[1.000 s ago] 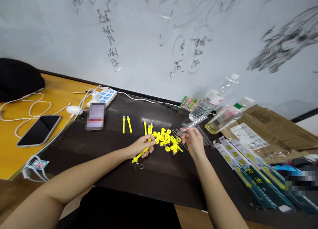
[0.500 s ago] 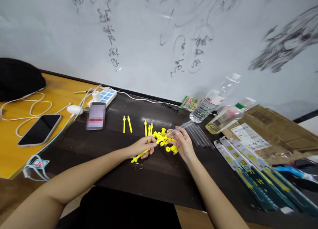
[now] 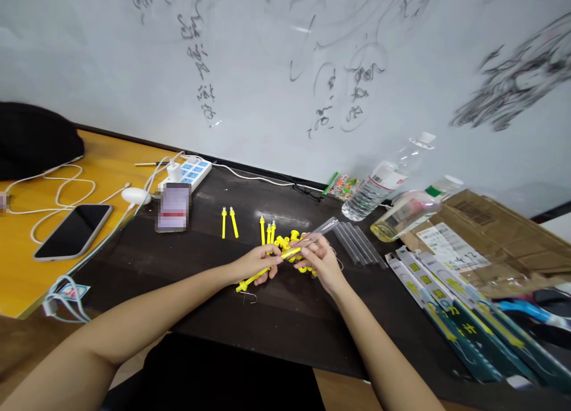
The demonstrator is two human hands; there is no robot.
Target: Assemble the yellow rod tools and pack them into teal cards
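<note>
My left hand [image 3: 256,264] is closed around a yellow plastic rod [image 3: 252,280] that slants down to the left, with a thin bent metal wire [image 3: 253,298] at its lower end. My right hand [image 3: 325,265] pinches a clear plastic tube [image 3: 327,225]. The tube's near end meets the rod's yellow upper end between the two hands and appears to lie around it. Behind the fingers is a pile of small yellow plastic pieces [image 3: 294,235], partly hidden. Several short yellow sticks with metallic tips [image 3: 262,229] lie beyond my left hand, two of them farther left.
More clear tubes [image 3: 359,244] lie right of my right hand. Two bottles [image 3: 372,191], a cardboard box [image 3: 477,232] and long packaged items [image 3: 450,316] fill the right side. At the left are a power strip [image 3: 194,172], phones [image 3: 74,232] and white cables.
My right hand has brought the clear tube down and left, so its end now meets the yellow rod's end. My left hand has hardly moved.
</note>
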